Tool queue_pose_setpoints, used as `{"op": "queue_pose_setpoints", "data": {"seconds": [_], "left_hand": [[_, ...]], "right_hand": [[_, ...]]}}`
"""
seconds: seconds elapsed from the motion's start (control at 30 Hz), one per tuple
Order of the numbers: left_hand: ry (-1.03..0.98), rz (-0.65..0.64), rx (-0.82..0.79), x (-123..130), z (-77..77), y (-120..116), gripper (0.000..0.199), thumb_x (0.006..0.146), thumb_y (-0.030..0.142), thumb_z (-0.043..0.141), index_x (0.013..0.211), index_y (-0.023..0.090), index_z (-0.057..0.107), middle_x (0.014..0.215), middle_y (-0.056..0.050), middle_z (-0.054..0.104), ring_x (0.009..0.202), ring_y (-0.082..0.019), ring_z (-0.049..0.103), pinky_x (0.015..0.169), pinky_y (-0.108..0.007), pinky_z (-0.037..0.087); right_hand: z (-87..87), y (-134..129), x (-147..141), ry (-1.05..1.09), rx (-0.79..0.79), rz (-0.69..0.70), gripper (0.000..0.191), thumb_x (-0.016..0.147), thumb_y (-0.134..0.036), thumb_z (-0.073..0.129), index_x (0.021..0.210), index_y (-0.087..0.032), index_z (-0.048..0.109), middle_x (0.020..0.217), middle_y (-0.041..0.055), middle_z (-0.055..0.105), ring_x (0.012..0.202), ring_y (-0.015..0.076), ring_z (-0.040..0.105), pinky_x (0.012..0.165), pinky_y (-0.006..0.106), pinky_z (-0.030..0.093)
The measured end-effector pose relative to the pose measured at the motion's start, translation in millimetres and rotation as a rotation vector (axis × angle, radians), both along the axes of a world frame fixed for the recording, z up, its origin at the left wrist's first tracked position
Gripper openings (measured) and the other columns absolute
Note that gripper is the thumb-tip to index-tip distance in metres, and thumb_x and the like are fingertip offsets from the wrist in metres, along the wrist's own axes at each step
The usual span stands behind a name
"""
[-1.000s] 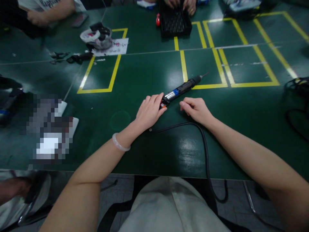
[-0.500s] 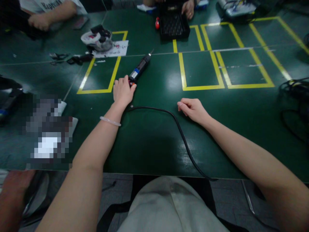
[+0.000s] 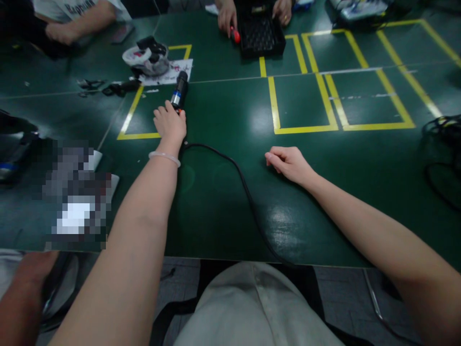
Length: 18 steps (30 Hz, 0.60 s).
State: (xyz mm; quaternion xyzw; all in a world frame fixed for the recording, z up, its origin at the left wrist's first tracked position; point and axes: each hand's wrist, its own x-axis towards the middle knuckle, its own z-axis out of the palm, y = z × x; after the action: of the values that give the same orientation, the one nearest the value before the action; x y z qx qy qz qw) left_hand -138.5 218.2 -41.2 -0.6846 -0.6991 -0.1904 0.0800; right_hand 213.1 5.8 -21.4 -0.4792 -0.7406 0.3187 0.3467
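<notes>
My left hand (image 3: 170, 123) is closed round the rear of a black electric screwdriver (image 3: 179, 91) with a blue and silver band, over the left yellow-taped rectangle. The tool's front end points away from me, near a white paper sheet (image 3: 185, 67). A black cable (image 3: 236, 168) runs from beside my left wrist across the green table to its front edge. My right hand (image 3: 288, 162) rests on the table right of the cable, its fingers curled in and nothing visible in them.
A clear bag of parts (image 3: 156, 62) lies on the sheet. Across the table, a person's hands flank a black case (image 3: 262, 41), one at a red tool (image 3: 235, 35). Yellow tape rectangles (image 3: 306, 129) mark the right side. Cables (image 3: 446, 134) lie bundled at far right.
My left hand has moved left with the screwdriver, which now points more straight ahead. The cable has shifted left. Across the table, a hand has reached the red tool. My right hand stays put.
</notes>
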Motion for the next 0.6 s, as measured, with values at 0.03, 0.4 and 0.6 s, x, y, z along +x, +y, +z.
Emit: {"op": "queue_pose_setpoints", "data": {"seconds": [0.03, 0.4, 0.6], "left_hand": [[0.014, 0.003, 0.002, 1, 0.1, -1, 0.156, 0.052, 0.094, -0.036, 0.141, -0.008, 0.039, 0.128, -0.028, 0.056, 0.128, -0.027, 0.041, 0.074, -0.039, 0.012], [0.064, 0.079, -0.148, 5, 12.4, -10, 0.095, 0.106, 0.081, 0.012, 0.139, -0.003, 0.039, 0.139, -0.016, 0.051, 0.122, -0.024, 0.036, 0.096, -0.045, 0.023], [0.066, 0.119, -0.118, 7, 9.0, -10, 0.07, 0.119, 0.052, 0.003, 0.135, -0.002, 0.044, 0.137, -0.012, 0.055, 0.117, -0.02, 0.038, 0.095, -0.042, 0.024]], "right_hand": [[-0.2, 0, 0, -0.002, 0.0, -0.004, 0.039, 0.099, -0.044, 0.049, 0.069, -0.02, 0.057, 0.055, -0.003, 0.05, 0.057, 0.0129, 0.049, 0.062, 0.028, 0.034], [1.2, -1, -1, -0.026, -0.007, -0.006, 0.038, 0.098, -0.043, 0.051, 0.069, -0.02, 0.059, 0.053, -0.0031, 0.05, 0.056, 0.0128, 0.049, 0.061, 0.028, 0.035], [0.0, 0, -2, -0.027, -0.008, -0.02, 0.038, 0.097, -0.042, 0.051, 0.069, -0.019, 0.06, 0.053, -0.0034, 0.05, 0.054, 0.0121, 0.048, 0.059, 0.027, 0.034]]}}
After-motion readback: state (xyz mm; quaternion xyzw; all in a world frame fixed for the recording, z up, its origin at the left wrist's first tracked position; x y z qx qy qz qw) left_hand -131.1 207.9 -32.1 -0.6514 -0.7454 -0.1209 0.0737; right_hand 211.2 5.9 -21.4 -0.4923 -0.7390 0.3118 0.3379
